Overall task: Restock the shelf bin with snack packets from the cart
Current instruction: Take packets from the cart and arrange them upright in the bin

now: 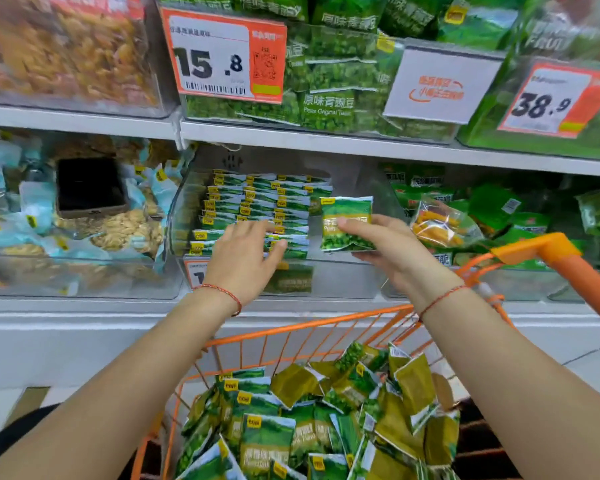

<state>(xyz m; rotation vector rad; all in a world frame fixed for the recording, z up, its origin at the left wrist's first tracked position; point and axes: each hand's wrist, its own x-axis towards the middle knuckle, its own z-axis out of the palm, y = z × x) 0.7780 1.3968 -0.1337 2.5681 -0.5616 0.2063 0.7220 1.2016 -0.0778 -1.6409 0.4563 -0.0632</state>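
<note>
A clear shelf bin (340, 275) on the middle shelf holds neat rows of green snack packets (257, 202) standing on edge. My left hand (243, 261) lies flat with fingers spread against the front rows of those packets, holding nothing. My right hand (392, 251) grips one green pea packet (346, 223) upright over the bin's empty right part. Below, the orange wire cart (302, 327) is heaped with several loose green packets (326, 420).
Neighbouring bins hold pale blue nut packets (66, 223) at left and mixed green packs (482, 216) at right. The upper shelf carries price tags (222, 57) and more pea bags. The orange cart handle (555, 254) juts up at the right, close to my right forearm.
</note>
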